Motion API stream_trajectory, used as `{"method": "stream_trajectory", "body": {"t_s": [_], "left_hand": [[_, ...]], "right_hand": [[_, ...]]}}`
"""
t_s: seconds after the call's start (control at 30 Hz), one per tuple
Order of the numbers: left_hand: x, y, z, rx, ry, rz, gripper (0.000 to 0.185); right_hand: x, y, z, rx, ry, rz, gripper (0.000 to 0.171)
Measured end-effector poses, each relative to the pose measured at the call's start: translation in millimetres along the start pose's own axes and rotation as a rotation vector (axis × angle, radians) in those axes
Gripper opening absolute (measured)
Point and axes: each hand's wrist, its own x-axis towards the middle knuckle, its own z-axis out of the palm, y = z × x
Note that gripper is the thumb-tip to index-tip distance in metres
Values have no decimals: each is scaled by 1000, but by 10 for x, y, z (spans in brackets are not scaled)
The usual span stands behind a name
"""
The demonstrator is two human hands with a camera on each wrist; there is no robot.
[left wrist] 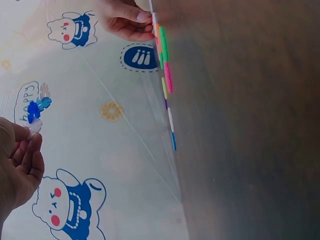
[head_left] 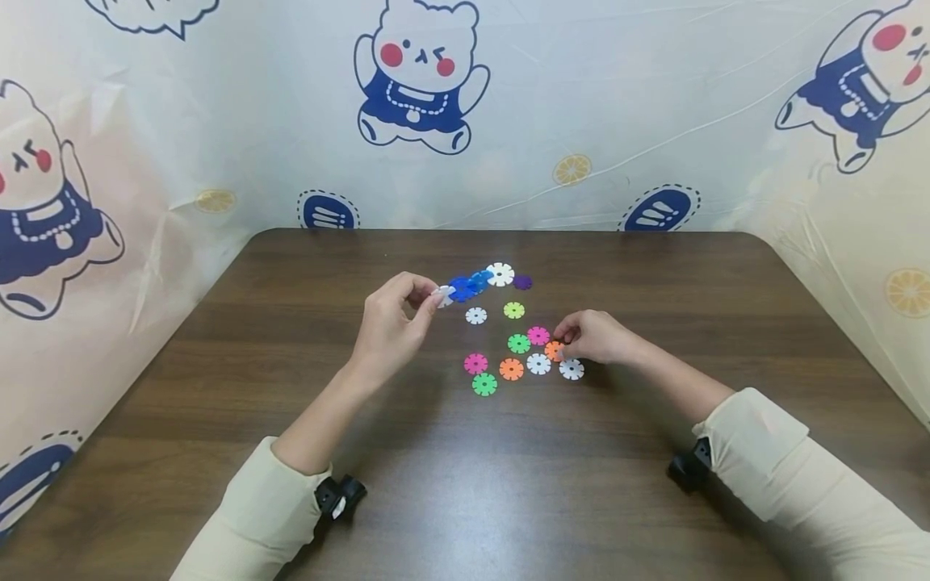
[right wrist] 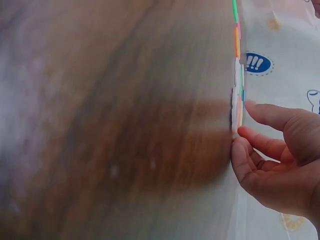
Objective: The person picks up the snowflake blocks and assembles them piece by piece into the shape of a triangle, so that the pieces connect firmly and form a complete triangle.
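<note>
My left hand (head_left: 395, 323) pinches a white notched disc (head_left: 445, 297) at the near end of a short chain. Joined on from it are a dark blue disc (left wrist: 33, 111), a lighter blue disc (left wrist: 44, 103) and a pale disc at the far end. The chain is raised above the table in the left wrist view. My right hand (head_left: 599, 337) is low at the table, fingertips at the edge of an orange disc (head_left: 552, 350) that they partly cover. Its thumb (right wrist: 270, 116) stands apart from the curled fingers in the right wrist view.
Several loose discs lie on the brown table (head_left: 508, 484), among them a pink disc (head_left: 475, 363), a green disc (head_left: 484, 384), a yellow-green disc (head_left: 513, 310) and a purple disc (head_left: 523, 282). A printed sheet (head_left: 291, 105) hangs behind the table.
</note>
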Motion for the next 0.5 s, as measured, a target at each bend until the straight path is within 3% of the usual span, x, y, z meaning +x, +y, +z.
{"method": "stream_trajectory", "body": {"t_s": [0.5], "left_hand": [[-5,7,3,5,-10,-6,10]], "right_hand": [[-5,-22,10,8,-9,3,20]]}}
